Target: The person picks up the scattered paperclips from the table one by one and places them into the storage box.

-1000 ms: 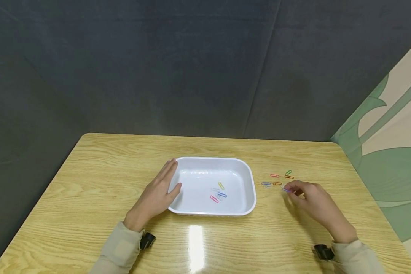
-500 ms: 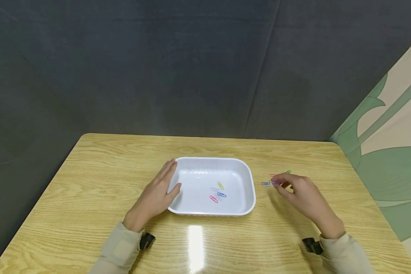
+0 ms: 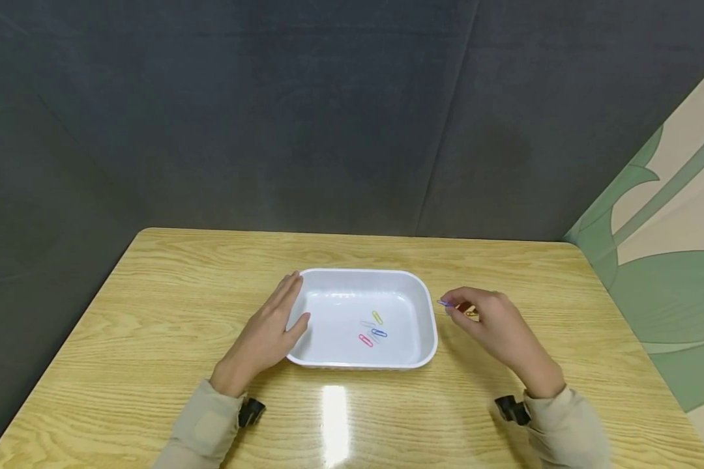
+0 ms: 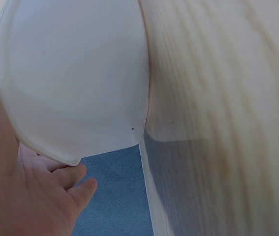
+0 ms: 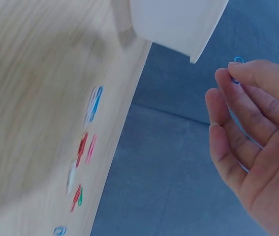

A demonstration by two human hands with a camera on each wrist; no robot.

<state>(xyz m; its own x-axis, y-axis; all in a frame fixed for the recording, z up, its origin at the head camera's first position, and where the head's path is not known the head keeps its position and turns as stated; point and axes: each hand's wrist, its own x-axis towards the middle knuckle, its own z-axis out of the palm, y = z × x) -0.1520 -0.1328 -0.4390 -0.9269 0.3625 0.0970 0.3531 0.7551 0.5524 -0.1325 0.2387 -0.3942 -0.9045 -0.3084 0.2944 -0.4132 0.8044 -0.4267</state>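
Observation:
A white tray (image 3: pixel 334 339) stands on the wooden table, with yellow, blue, pink and pale paper clips (image 3: pixel 378 333) lying inside it. My left hand (image 3: pixel 264 335) rests against the tray's left rim, fingers extended; the left wrist view shows its fingers (image 4: pixel 82 191) beside the rim. Just right of the tray, above the table, my right hand (image 3: pixel 495 329) pinches a bluish-purple paper clip (image 3: pixel 444 303) between thumb and fingertips. The same paper clip (image 5: pixel 237 60) looks blue in the right wrist view.
Several loose paper clips, including a red one (image 5: pixel 81 147), a pink one (image 5: pixel 91 149) and a blue one (image 5: pixel 59 230), lie on the table right of the tray. My right hand hides most of them in the head view. Dark cloth (image 3: pixel 305 130) hangs behind the table (image 3: pixel 182 293).
My right hand has moved left and up from the loose clips toward the tray, carrying the bluish-purple paper clip. My left hand and the tray stay in place.

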